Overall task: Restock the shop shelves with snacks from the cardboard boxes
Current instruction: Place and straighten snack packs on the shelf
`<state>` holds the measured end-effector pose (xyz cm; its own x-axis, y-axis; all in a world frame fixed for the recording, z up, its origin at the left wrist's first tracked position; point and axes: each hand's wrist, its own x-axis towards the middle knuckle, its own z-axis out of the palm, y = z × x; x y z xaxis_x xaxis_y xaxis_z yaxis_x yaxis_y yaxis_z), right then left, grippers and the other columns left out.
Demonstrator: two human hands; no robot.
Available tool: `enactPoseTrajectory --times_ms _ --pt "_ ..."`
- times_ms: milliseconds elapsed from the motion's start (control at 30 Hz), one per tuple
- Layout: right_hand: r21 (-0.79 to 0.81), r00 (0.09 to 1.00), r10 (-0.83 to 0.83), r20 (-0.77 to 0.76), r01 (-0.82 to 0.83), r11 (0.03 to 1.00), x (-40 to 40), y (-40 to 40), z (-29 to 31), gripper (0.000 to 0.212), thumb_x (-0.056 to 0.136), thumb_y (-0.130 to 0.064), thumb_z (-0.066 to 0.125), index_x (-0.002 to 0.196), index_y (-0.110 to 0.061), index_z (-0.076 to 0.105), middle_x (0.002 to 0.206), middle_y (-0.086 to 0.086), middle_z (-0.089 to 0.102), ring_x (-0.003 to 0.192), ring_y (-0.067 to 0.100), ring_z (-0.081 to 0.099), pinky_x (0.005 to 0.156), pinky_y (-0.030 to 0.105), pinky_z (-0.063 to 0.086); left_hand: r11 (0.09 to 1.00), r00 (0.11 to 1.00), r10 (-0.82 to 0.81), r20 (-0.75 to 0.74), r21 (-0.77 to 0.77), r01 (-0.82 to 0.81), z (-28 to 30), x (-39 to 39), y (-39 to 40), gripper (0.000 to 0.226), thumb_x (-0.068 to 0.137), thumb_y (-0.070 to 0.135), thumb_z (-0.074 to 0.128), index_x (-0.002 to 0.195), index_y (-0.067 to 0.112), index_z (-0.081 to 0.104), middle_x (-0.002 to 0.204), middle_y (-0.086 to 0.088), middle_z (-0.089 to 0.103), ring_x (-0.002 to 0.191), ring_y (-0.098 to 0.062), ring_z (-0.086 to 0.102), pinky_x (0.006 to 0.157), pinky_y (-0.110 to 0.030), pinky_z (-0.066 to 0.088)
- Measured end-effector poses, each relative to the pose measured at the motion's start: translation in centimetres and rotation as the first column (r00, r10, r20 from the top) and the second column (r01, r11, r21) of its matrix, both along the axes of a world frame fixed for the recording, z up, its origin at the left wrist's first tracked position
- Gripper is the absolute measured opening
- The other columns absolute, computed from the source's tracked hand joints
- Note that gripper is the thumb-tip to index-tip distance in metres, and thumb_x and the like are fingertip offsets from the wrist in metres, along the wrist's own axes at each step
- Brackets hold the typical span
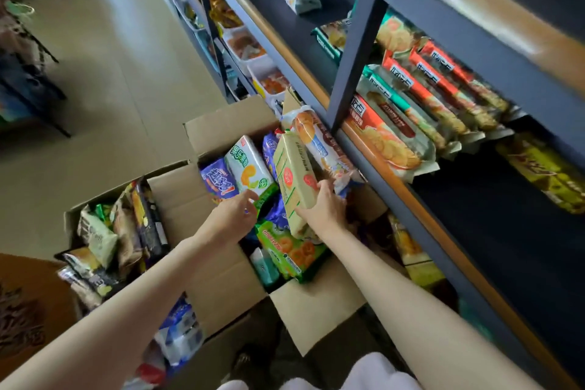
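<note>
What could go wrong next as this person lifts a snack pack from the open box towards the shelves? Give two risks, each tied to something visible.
1. The right hand grips the long cream pack only at its lower end, so it could tip or slip.
2. The biscuit packs overhang the shelf edge; a passing arm might knock them off.

Right hand point(327, 204) fingers wrap behind the pale yellow pack point(292, 182), fingertips hidden; pack's lower end covered by the wrist. Left hand point(235, 210) covers part of the green-white pack point(251, 168), contact unclear. Open cardboard box point(228, 123): lower packs buried, labels unreadable. Second box point(177, 196) partly behind the left forearm. Upper shelf point(493, 13) at the right edge motion-blurred; print on the red packs point(443, 79) illegible. Far shelf trays point(247, 44) too small to identify. Both arms cut off by the bottom edge
</note>
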<state>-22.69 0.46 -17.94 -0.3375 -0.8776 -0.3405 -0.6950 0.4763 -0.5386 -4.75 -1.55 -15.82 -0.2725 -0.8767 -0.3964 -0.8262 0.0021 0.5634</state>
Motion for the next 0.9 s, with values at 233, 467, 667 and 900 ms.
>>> enactPoseTrajectory --times_ms 233,467,667,900 --pt "0.079 0.766 -0.319 0.559 0.334 0.939 -0.4 1.3 5.8 0.043 0.078 -0.023 0.075 0.112 -0.013 0.051 0.114 0.003 0.046 0.101 0.017 0.045 0.079 0.028 0.037 0.988 0.993 -0.116 -0.033 -0.108 0.112 3.0 1.9 -0.3 0.050 0.085 0.001 0.049 0.134 0.011 0.039 0.127 -0.010 0.052 0.106 -0.026 0.056 0.088 -0.033 0.046" --pt "-0.137 0.888 -0.035 0.459 0.110 0.984 -3.7 6.0 21.0 0.024 0.076 -0.015 0.074 0.094 -0.021 0.058 0.105 -0.001 0.057 0.095 0.014 0.055 0.069 0.025 0.043 0.623 0.852 -0.421 0.310 -0.584 0.520 12.8 0.1 -2.9 0.110 0.071 0.033 0.076 0.146 0.038 -0.003 0.156 -0.006 0.003 0.137 -0.034 0.015 0.105 -0.053 0.026" --pt "-0.200 0.998 0.008 0.058 0.004 0.980 -8.2 17.4 38.8 0.031 0.080 -0.018 0.073 0.107 -0.021 0.058 0.112 0.009 0.062 0.098 0.015 0.056 0.086 0.028 0.043 0.005 0.740 -0.555 0.380 -0.888 0.460 26.0 -8.7 0.7 0.111 0.044 0.051 0.085 0.135 0.024 0.029 0.123 -0.009 0.055 0.105 -0.034 0.043 0.083 -0.048 0.046" --pt "-0.331 0.500 -0.321 -0.805 0.071 0.941 -8.7 28.3 44.2 0.097 0.074 -0.054 0.069 0.147 -0.025 0.011 0.142 0.005 0.028 0.124 0.029 0.032 0.104 0.044 0.026 -0.328 0.738 -0.612 0.286 -0.940 0.093 39.1 -18.1 9.0 0.094 0.046 0.038 0.085 0.128 0.025 0.042 0.112 -0.013 0.058 0.102 -0.035 0.040 0.072 -0.046 0.047"
